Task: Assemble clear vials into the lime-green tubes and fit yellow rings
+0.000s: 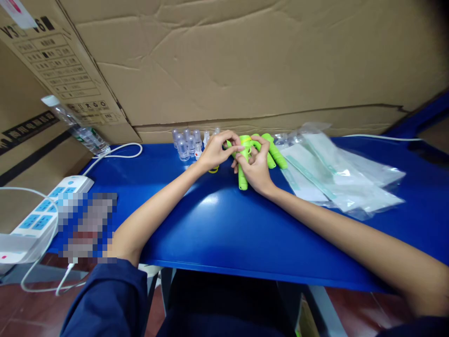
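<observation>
both hands [236, 159] pinched together on ribbed lime-green plastic tubes [270, 149] over a glossy blue table [224, 224]

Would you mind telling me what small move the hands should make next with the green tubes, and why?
Probably slip the yellow rubber band further down the bright green plastic tubes. Both hands, left hand and right hand, pinch the bundle's near end, where the band seems only partly on, and the tubes fan apart beyond it.
</observation>
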`<state>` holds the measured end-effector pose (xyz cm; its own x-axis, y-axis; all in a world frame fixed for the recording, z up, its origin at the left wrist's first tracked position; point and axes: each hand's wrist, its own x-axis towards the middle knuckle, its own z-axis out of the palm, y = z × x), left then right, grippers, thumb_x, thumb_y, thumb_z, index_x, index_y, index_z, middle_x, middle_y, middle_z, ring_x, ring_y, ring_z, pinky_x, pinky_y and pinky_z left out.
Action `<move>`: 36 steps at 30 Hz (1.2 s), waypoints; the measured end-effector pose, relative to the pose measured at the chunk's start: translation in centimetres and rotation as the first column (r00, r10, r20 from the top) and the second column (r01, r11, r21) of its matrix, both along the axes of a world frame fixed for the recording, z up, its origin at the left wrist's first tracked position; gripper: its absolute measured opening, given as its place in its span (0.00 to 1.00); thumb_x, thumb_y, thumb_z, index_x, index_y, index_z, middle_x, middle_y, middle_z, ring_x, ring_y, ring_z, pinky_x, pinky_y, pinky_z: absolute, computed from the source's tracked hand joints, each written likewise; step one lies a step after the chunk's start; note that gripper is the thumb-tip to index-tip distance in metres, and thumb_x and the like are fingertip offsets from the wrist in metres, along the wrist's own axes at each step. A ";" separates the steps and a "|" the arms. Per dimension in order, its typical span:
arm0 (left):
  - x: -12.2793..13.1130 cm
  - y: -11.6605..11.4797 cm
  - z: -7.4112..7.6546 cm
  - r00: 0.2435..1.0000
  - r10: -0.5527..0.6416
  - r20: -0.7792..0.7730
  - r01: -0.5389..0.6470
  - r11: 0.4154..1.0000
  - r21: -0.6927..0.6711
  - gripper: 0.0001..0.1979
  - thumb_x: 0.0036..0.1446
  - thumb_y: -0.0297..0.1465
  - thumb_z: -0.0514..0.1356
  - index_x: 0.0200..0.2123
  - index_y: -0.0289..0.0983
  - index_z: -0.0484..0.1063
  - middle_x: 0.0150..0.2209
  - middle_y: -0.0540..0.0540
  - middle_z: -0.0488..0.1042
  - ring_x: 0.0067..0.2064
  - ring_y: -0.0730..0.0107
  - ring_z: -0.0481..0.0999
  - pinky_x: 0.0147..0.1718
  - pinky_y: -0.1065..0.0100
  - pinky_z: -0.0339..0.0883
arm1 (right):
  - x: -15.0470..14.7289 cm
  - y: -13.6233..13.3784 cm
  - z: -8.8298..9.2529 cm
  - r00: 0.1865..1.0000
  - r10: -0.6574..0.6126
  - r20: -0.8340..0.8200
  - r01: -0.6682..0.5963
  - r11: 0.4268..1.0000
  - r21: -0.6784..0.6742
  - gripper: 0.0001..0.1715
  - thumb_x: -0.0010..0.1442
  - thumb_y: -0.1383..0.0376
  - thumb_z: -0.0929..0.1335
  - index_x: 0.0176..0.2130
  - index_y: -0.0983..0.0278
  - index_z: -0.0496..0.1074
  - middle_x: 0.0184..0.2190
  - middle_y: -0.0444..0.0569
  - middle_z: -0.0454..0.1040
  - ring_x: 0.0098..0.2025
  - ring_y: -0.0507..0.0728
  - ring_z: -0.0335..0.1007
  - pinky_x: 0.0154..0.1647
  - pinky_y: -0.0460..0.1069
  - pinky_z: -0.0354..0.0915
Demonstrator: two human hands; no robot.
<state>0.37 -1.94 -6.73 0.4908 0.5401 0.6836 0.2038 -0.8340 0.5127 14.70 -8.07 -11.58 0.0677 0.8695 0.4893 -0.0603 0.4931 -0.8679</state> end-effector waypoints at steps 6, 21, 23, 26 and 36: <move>0.2 -1.8 -1.4 0.992 0.105 0.071 -0.111 0.990 0.089 0.21 0.62 0.49 0.63 0.42 0.37 0.73 0.43 0.43 0.78 0.43 0.65 0.76 0.41 0.63 0.69 | 0.4 -1.0 -0.5 0.999 0.041 0.018 -0.041 0.999 -0.006 0.32 0.63 0.50 0.71 0.55 0.50 0.49 0.53 0.50 0.71 0.38 0.57 0.81 0.29 0.54 0.79; -0.2 -3.0 -3.6 0.958 0.203 0.204 -0.220 0.973 0.065 0.22 0.65 0.51 0.59 0.48 0.40 0.74 0.47 0.43 0.74 0.44 0.66 0.77 0.41 0.65 0.72 | 0.6 -0.5 -1.6 0.983 0.066 0.171 -0.075 0.996 0.049 0.41 0.62 0.40 0.69 0.65 0.50 0.51 0.67 0.57 0.62 0.44 0.59 0.80 0.33 0.54 0.81; -0.1 -3.1 -3.7 0.953 0.220 0.207 -0.233 0.972 0.040 0.23 0.63 0.53 0.60 0.47 0.40 0.74 0.46 0.43 0.74 0.44 0.65 0.77 0.41 0.64 0.72 | 0.5 -0.7 -1.5 0.985 0.042 0.166 -0.049 0.998 0.034 0.41 0.61 0.40 0.70 0.63 0.50 0.53 0.67 0.56 0.62 0.44 0.58 0.79 0.33 0.54 0.80; 0.0 -3.3 -3.7 0.948 0.235 0.213 -0.239 0.971 -0.009 0.24 0.61 0.54 0.62 0.46 0.39 0.73 0.46 0.42 0.75 0.44 0.65 0.77 0.40 0.64 0.71 | 0.4 -1.0 -1.0 0.985 -0.022 0.169 0.016 0.999 0.040 0.37 0.61 0.43 0.71 0.61 0.52 0.57 0.64 0.56 0.65 0.49 0.60 0.78 0.38 0.56 0.80; 0.1 -3.2 -3.7 0.941 0.242 0.236 -0.224 0.969 -0.100 0.24 0.59 0.53 0.64 0.43 0.38 0.72 0.44 0.43 0.76 0.40 0.68 0.77 0.35 0.68 0.68 | 0.5 -0.9 -0.9 0.974 -0.129 0.188 0.112 0.989 0.101 0.30 0.57 0.54 0.73 0.54 0.56 0.62 0.55 0.55 0.70 0.61 0.63 0.69 0.53 0.60 0.76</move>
<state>0.47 -5.19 -10.45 0.1682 0.6708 0.7223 0.2487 -0.7379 0.6274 15.18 -8.96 -12.45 0.0656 0.8131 0.5784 0.1687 0.5622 -0.8096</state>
